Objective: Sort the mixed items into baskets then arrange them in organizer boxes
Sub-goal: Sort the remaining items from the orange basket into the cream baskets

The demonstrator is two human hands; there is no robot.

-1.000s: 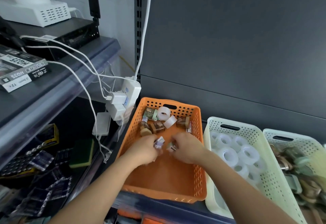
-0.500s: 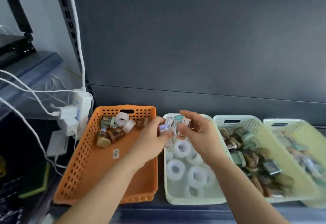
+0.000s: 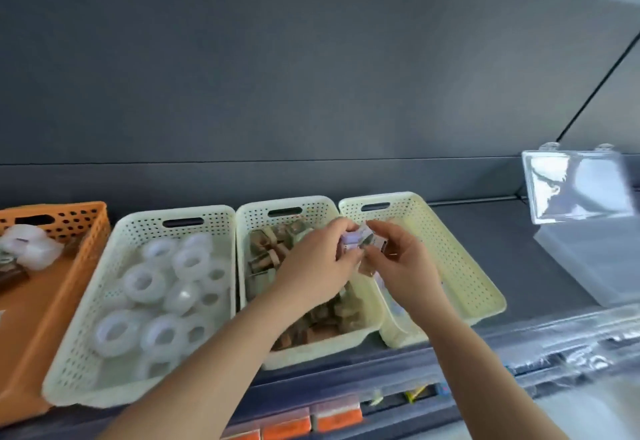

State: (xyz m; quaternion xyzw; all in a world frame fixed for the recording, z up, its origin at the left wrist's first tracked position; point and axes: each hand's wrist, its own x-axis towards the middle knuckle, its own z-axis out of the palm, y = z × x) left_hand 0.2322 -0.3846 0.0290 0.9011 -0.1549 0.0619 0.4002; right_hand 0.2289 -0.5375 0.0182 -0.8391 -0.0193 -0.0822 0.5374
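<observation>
Small packets (image 3: 360, 242) pinched between fingers of left hand (image 3: 313, 266) and right hand (image 3: 403, 263) — held over the rightmost cream basket (image 3: 460, 266), beside the middle one (image 3: 249, 249).

Even soft daylight, motion blur throughout, wide-angle edge distortion

Both hands (image 3: 360, 259) pinch small packets (image 3: 360, 241) above cream baskets (image 3: 450, 252).
</observation>
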